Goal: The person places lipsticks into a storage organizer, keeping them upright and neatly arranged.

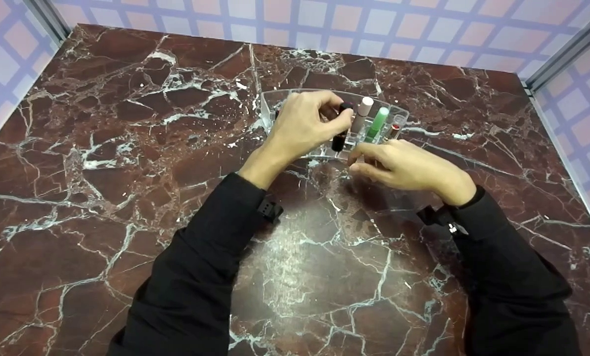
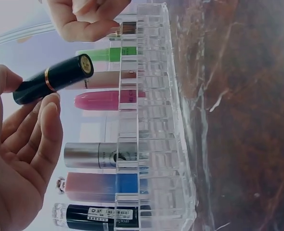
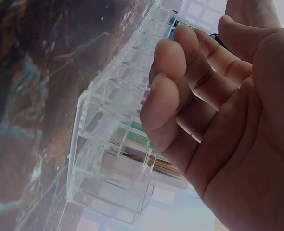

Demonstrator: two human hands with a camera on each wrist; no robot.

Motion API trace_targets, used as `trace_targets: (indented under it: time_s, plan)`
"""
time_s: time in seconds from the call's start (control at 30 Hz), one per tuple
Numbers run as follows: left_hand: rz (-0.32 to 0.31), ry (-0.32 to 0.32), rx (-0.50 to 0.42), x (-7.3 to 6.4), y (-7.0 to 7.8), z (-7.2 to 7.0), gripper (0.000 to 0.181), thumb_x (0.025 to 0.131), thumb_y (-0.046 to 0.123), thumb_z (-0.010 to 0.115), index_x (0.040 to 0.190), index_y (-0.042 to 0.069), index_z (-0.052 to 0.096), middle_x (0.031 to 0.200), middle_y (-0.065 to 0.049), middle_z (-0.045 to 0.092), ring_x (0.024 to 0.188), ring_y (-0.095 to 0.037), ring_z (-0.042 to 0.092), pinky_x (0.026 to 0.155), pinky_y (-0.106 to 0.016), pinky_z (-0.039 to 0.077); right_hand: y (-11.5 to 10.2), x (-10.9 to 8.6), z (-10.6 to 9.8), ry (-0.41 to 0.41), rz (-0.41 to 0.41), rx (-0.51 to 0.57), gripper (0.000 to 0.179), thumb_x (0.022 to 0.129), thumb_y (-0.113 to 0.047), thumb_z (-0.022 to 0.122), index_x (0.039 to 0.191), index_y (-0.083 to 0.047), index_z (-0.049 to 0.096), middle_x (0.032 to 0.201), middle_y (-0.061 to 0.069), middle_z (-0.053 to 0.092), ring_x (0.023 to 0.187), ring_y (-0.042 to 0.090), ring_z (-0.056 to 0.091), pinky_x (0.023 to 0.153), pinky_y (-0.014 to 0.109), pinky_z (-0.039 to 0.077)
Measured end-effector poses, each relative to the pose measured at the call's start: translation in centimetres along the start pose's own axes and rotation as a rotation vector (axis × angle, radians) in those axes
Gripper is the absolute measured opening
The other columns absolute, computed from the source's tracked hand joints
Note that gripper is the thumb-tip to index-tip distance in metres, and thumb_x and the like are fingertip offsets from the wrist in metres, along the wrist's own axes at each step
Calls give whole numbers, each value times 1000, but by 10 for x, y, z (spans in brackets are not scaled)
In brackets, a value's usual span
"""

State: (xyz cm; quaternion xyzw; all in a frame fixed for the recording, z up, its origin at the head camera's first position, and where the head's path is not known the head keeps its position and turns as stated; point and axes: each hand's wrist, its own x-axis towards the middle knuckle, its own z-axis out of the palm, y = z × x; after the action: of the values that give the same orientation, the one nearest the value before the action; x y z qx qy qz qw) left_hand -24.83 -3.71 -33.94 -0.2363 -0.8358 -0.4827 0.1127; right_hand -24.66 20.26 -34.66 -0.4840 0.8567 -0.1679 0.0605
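Between thumb and fingertips, my left hand (image 1: 302, 121) pinches a black lipstick (image 2: 55, 79) with a gold ring. It is held tilted above a clear, curved cosmetics organizer (image 2: 178, 130), apart from its slots. My right hand (image 1: 406, 165) is by the organizer's near right side, fingers loosely bent and nothing in them. Standing in the organizer are a green tube (image 1: 378, 123), a pale-capped tube (image 1: 364, 106), a pink tube (image 2: 101, 101), a silver tube (image 2: 84, 155), a pink-and-blue tube (image 2: 86, 185) and a black labelled tube (image 2: 86, 214). In the head view, my left hand hides the organizer's left part.
The organizer stands on a dark red marbled table (image 1: 126, 247) with white veins, toward the far side. Behind the table rises a checked pink-and-white wall (image 1: 374, 24). A gold tube with a red top (image 1: 394, 129) sits at the organizer's right end.
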Motion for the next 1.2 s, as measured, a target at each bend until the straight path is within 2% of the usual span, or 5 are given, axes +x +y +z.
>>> trace_targets:
  time_s: [0.17, 0.27, 0.53, 0.9, 1.2]
  plan:
    - [11, 43, 30, 1, 2, -1, 21, 96, 25, 69, 106, 6, 70, 91, -3, 75, 68, -8, 65, 55, -20, 48, 5, -3, -4, 50, -12, -69, 19, 99, -22, 69, 111, -8, 70, 93, 1, 72, 69, 12, 63, 68, 37, 56]
    - [10, 70, 74, 1, 3, -2, 22, 96, 27, 70, 107, 8, 70, 96, -2, 75, 61, -9, 58, 49, -22, 41, 8, -5, -6, 62, 0, -98, 17, 94, -16, 74, 108, -7, 73, 98, 3, 73, 76, 17, 67, 74, 42, 57]
    - [-6, 107, 177, 2, 1, -1, 27, 98, 26, 67, 115, 6, 72, 103, -6, 70, 81, -17, 65, 66, -21, 50, 11, -6, -9, 66, 18, -135, 17, 89, -12, 79, 105, -8, 75, 97, 3, 73, 82, 23, 70, 78, 46, 56]
    - [-101, 29, 271, 0, -3, 4, 36, 105, 27, 56, 133, 5, 62, 126, -9, 56, 67, -9, 45, 59, -22, 42, 13, -6, -10, 30, 50, -167, 15, 86, -8, 80, 100, -6, 75, 96, 6, 73, 84, 25, 71, 80, 47, 56]
    - [-125, 17, 293, -1, -8, 6, 37, 107, 28, 52, 134, 3, 59, 138, -10, 48, 79, -14, 56, 75, -25, 49, 12, -7, -10, 13, 58, -169, 15, 87, -10, 79, 102, -6, 74, 97, 6, 73, 84, 25, 70, 81, 49, 56]
